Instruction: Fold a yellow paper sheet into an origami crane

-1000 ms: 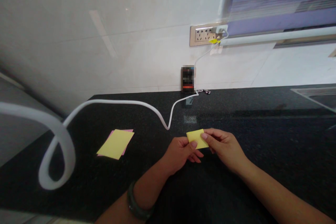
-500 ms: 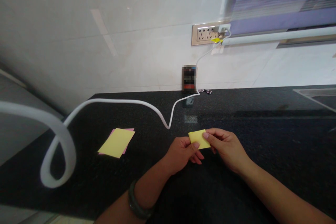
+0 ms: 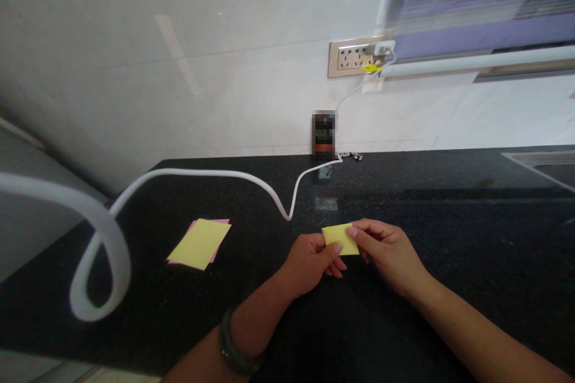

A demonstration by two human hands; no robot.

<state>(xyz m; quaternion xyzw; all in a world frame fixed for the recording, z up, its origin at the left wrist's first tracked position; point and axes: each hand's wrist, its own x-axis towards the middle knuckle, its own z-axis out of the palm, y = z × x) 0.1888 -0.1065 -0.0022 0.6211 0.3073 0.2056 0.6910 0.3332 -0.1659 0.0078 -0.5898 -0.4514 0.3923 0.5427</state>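
Note:
A small yellow piece of paper [image 3: 338,238], seemingly folded, is held between my two hands above the dark countertop. My left hand [image 3: 312,263] pinches its lower left part, thumb on top and fingers beneath. At its right edge, my right hand [image 3: 390,251] grips the paper with the thumb on the upper face. Parts of the fingers under the paper are hidden. To the left, a flat yellow sheet [image 3: 200,243] lies on the counter over a pink sheet [image 3: 220,254], whose edges stick out.
A white cable [image 3: 215,173] loops over the left of the black countertop [image 3: 251,335]. Against the wall stands a pixelated dark device [image 3: 324,134], a patterned cord [image 3: 353,156] beside it. A socket panel [image 3: 353,58] is above, and a sink edge [image 3: 534,170] shows at right.
Almost nothing differs. Both hands keep their hold on the yellow paper, with only a tiny shift of the left fingers.

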